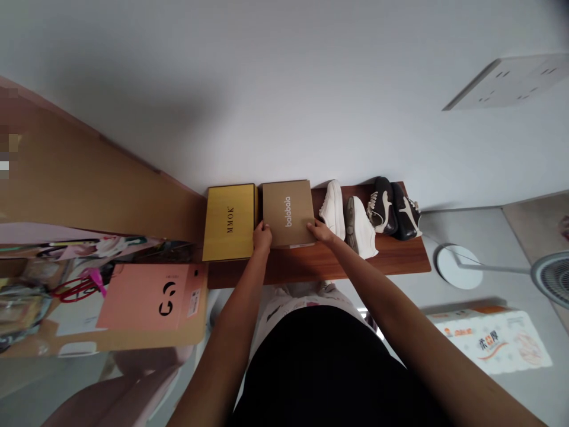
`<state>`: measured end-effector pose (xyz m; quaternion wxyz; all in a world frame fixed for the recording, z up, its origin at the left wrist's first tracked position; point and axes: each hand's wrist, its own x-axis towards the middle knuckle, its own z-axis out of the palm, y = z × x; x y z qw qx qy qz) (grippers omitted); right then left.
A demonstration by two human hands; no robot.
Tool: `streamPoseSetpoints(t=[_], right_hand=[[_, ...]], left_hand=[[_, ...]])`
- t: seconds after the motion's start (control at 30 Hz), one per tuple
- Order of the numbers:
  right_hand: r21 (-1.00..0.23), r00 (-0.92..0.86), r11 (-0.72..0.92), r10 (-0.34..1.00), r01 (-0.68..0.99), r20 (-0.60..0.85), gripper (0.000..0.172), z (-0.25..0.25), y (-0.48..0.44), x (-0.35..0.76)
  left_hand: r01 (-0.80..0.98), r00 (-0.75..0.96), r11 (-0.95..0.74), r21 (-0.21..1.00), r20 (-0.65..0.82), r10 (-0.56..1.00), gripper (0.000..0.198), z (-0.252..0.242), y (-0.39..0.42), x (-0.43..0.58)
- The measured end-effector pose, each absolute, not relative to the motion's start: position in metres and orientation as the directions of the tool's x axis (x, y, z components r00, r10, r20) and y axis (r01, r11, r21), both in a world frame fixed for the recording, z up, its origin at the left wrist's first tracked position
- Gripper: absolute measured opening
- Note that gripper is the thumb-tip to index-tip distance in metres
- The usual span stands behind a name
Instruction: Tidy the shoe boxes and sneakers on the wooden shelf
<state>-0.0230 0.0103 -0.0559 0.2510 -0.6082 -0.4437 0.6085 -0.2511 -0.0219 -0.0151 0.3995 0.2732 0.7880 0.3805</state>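
Observation:
Between my two hands sits a brown shoebox (288, 207) marked "balabala", on a dark wooden shelf board (320, 265) against the wall. My left hand (262, 236) grips its near left corner, and my right hand (320, 230) grips its right side near the front. Just left of it stands a yellow shoebox (230, 222) marked "MMOK". To the right is a pair of white shoes (334, 207), one lying farther forward than the other. Beyond them, at the board's right end, is a pair of black sneakers (383, 204) with pale trim.
At left a desk holds a pink box (144, 296) and a red and pink item (84, 286). A pink chair (128, 391) stands below it. On the right are a fan (551, 279) with a round base and a white tissue pack (495, 341). A socket plate (511, 83) is on the wall.

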Motion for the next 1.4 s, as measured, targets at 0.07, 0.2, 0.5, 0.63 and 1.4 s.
streamPoseSetpoints(t=[0.07,0.2,0.5,0.63,1.4], right_hand=[[-0.841,-0.13,-0.482,0.843,0.246,-0.522,0.05,-0.057,0.011,-0.023],[-0.842,-0.124,-0.478,0.846,0.251,-0.518,0.052,-0.056,0.011,-0.025],[-0.823,-0.06,-0.428,0.874,0.374,-0.482,0.04,-0.043,0.011,-0.031],[-0.815,0.0,-0.393,0.901,0.426,-0.434,0.039,-0.027,0.006,-0.03],[-0.694,0.115,-0.453,0.872,0.56,-0.476,0.052,-0.042,-0.091,0.192]], left_hand=[[0.142,-0.53,0.562,0.815,-0.417,0.738,0.041,-0.016,-0.021,-0.25],[0.141,-0.528,0.56,0.817,-0.416,0.74,0.041,-0.017,-0.019,-0.249],[0.2,-0.532,0.572,0.795,-0.402,0.745,0.042,-0.013,-0.016,-0.244],[0.236,-0.555,0.598,0.766,-0.399,0.73,0.047,0.004,-0.02,-0.239],[0.328,-0.299,0.642,0.692,-0.569,0.766,0.062,-0.028,-0.003,-0.029]])
